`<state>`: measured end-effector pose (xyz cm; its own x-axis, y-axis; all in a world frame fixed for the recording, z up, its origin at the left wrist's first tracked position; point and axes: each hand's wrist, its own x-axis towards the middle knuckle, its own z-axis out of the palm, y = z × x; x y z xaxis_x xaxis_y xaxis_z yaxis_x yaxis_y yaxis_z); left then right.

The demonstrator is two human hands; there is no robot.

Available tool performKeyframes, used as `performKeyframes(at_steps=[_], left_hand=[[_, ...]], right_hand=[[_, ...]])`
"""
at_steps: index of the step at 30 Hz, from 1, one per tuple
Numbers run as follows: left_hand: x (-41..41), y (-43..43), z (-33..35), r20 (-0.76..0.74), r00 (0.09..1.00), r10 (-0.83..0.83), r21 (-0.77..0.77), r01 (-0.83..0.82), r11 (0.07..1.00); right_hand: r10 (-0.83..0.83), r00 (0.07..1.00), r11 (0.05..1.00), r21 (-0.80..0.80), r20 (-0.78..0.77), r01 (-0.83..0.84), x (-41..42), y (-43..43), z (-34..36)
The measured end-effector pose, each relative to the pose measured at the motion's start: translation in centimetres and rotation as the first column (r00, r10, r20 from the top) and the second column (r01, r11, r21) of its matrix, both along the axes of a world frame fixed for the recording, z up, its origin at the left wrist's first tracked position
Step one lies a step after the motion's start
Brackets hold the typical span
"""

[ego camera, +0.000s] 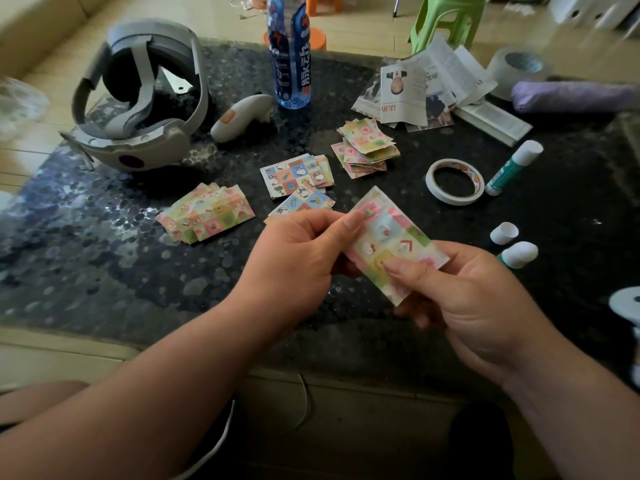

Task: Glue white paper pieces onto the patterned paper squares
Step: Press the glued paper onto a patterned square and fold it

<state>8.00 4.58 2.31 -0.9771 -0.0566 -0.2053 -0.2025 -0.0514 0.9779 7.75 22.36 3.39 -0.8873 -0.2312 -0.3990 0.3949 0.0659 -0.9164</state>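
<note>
Both my hands hold one patterned paper piece [391, 242] above the dark table [104, 258]. My left hand [298, 258] pinches its upper left edge with thumb on top. My right hand [467, 296] pinches its lower right end, thumb pressed on the pattern. Three piles of patterned squares lie beyond: a pink-green pile [207, 216] at left, a blue-toned pile [298, 181] in the middle, another pink-green pile [367, 147] further back. A green-white glue stick [512, 168] lies at right, a second glue stick [517, 254] and a loose white cap [504, 233] lie nearer my right hand.
A roll of white tape [454, 181] lies beside the glue stick. Cut newspaper scraps [426, 91] and a clear tape roll [519, 69] sit at the back right. A headset [138, 98], a controller [239, 117] and a blue bottle [291, 53] stand at the back.
</note>
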Motion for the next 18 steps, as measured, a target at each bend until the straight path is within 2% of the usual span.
performKeyframes(at_steps=[2,4,6,9,11,15,18], left_hand=[[0.1,0.0,0.0,-0.027,0.998,-0.062,-0.138,0.058,0.989],[0.2,0.1,0.0,-0.040,0.993,-0.115,-0.196,0.105,0.975],[0.4,0.4,-0.2,-0.012,0.992,-0.129,-0.112,0.127,0.986],[0.8,1.0,-0.7,0.083,0.990,-0.117,0.189,0.100,0.977],[1.2,1.7,-1.0,0.135,0.984,-0.116,0.293,0.072,0.953],[1.6,2.4,-1.5,0.204,0.976,-0.072,0.285,0.011,0.958],[1.4,2.2,-1.4,0.199,0.976,-0.085,0.238,0.036,0.971]], right_hand=[[-0.002,0.998,0.999,0.042,-0.063,0.005,-0.3,0.4,0.2],[0.025,0.996,0.998,0.058,-0.091,-0.020,-0.4,0.7,0.6],[0.048,0.995,0.996,0.083,-0.087,-0.041,-0.3,0.7,0.8],[0.018,0.996,0.995,0.102,-0.089,-0.009,-0.2,0.4,0.6],[-0.032,0.995,0.994,0.096,-0.098,0.042,-0.2,0.3,0.4],[-0.075,0.993,0.990,0.113,-0.095,0.085,-0.2,0.2,0.0],[-0.077,0.989,0.986,0.135,-0.128,0.094,-0.2,0.4,-0.1]])
